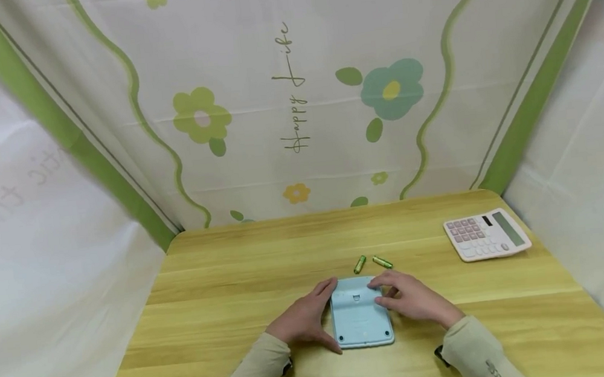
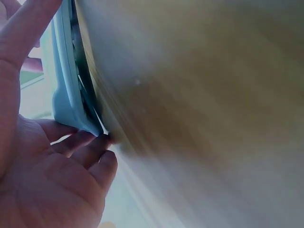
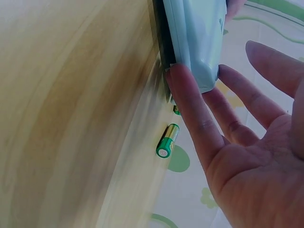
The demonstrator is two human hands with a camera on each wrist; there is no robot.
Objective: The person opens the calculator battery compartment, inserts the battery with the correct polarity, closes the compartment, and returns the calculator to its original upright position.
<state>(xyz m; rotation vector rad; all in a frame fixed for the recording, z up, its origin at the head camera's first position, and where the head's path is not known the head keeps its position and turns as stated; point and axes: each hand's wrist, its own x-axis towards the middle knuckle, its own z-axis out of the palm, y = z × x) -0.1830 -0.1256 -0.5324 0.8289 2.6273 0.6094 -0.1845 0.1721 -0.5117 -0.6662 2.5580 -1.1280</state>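
Note:
A light-blue calculator [image 1: 361, 322] lies face down on the table, its battery cover latch and two dark feet showing in the head view. My left hand [image 1: 305, 319] grips it from the left, thumb by the near corner and fingers at the far edge. In the left wrist view, fingertips curl against the end of the calculator [image 2: 66, 90]. With fairly straight fingers, my right hand [image 1: 412, 297] touches the calculator's upper right part. Just beyond it lie two green batteries, a left battery [image 1: 360, 264] and a right battery [image 1: 382, 261]; one battery [image 3: 167, 141] shows fully in the right wrist view.
A white and pink calculator [image 1: 487, 235] rests face up at the table's far right. The wooden table [image 1: 223, 281] ends against a flowered curtain [image 1: 295, 122] at the back, and white cloth hangs on both sides.

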